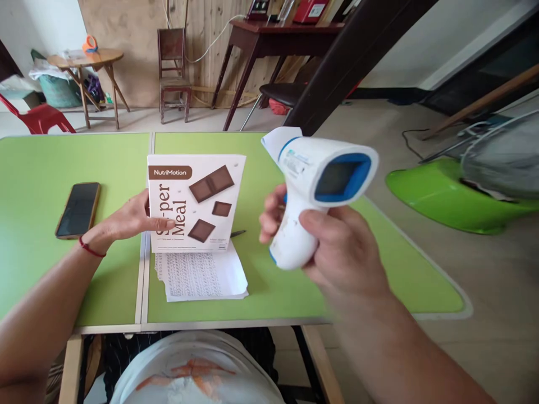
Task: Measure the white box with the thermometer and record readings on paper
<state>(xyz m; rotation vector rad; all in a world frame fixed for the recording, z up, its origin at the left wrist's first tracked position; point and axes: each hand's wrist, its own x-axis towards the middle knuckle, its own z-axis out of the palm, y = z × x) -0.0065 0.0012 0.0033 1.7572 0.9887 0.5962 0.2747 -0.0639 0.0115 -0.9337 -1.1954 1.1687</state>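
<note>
My left hand grips the left edge of a white box with brown chocolate pictures and the words "NutriMotion" and "Meal", thumb across its front. The box is held up above a sheaf of paper covered in small writing. In my right hand is a white infrared thermometer with blue trim, raised over the table's right part. Its dark screen faces me and its nose points away to the left. My fingers wrap its handle. Part of a dark pen shows beside the box.
A smartphone in a brown case lies on the green folding table, left of the metal seam. Beyond stand a small round table, a wooden chair and a dark red desk. A green plastic chair is at right.
</note>
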